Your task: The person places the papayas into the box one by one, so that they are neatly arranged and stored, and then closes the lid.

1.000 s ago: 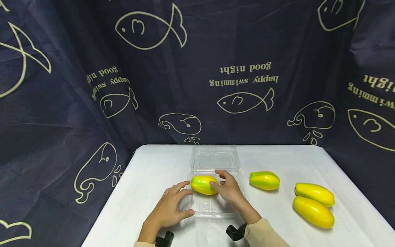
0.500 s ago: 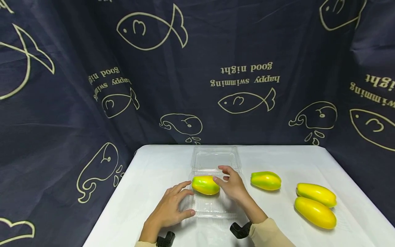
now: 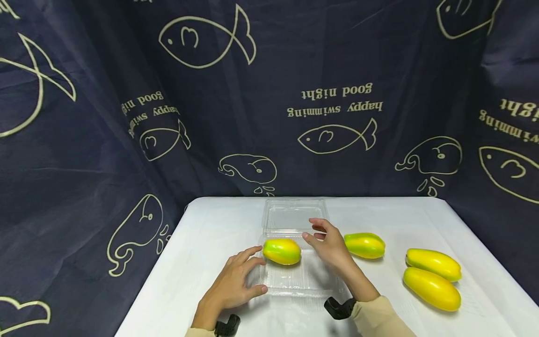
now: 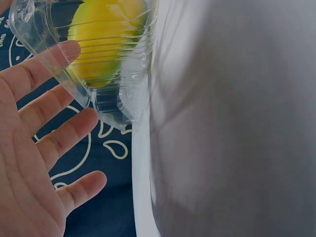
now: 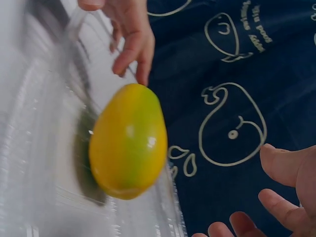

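A yellow-green papaya (image 3: pixel 281 251) lies in the back part of the base of a clear plastic clamshell box (image 3: pixel 290 284), whose lid is folded back. My left hand (image 3: pixel 233 284) is at the box's left side with spread fingers; in the left wrist view its fingertips (image 4: pixel 70 49) are against or close to the clear wall. Above the box's right side hovers my right hand (image 3: pixel 332 245), its fingers loosely bent and holding nothing. A gap separates it from the papaya in the right wrist view, where the fruit shows whole.
Right of the box lies another yellow-green papaya (image 3: pixel 365 245), just behind my right hand. Two yellower, longer fruits (image 3: pixel 433 289) lie side by side farther right on the white table (image 3: pixel 202 234). A dark printed cloth (image 3: pixel 261 117) hangs behind the table.
My right hand has let go of the papaya in the box and moved away to the right. The papaya stays in place; my left hand has hardly moved.
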`<state>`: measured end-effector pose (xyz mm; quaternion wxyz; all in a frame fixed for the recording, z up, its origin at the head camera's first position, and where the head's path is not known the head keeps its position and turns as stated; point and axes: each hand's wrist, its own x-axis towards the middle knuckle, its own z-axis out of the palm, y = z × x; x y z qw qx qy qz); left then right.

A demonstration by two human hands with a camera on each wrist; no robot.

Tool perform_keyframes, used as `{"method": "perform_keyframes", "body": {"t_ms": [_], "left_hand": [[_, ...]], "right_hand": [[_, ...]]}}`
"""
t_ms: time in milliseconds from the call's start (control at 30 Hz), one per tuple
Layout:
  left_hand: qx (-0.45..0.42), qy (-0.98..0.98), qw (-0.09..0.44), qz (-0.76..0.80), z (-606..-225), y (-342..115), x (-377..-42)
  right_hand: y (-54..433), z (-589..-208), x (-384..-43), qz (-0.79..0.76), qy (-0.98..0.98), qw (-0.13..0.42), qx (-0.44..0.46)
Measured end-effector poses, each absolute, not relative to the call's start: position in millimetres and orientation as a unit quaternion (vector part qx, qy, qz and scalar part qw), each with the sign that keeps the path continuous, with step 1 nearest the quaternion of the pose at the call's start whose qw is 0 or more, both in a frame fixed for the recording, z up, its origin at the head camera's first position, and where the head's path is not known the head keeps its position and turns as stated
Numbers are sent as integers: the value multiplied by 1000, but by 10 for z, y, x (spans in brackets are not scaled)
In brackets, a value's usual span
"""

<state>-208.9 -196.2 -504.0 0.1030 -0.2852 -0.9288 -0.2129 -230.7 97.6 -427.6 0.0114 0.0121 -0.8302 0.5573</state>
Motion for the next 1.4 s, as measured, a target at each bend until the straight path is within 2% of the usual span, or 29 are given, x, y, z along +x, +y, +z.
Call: {"method": "perform_keyframes", "body": {"t_ms": [333,433,633,733,1400], "left_hand": [[-283,-929,100,-218,-5056,-1999,-2044],[-283,-928,101,-220,-5066,-1991,-2041],[-282,-928,97,-223,-5068,-1958,-2049],[-282,-928,97,-223,-5056,-1946,-2052],[-289,-928,104,-209,-5044,-1959,-2091]], "right_hand": [[1212,-4161,-2272,575,-816,40,41],[1330,-4156,-2249,556,-826,78,46],[1561,-4108,-2139,461,-865,193,43],[1673,-4097,-2075,434,-873,220,38],[2178,-4085,-1833,413,-875,253,-9]]}}
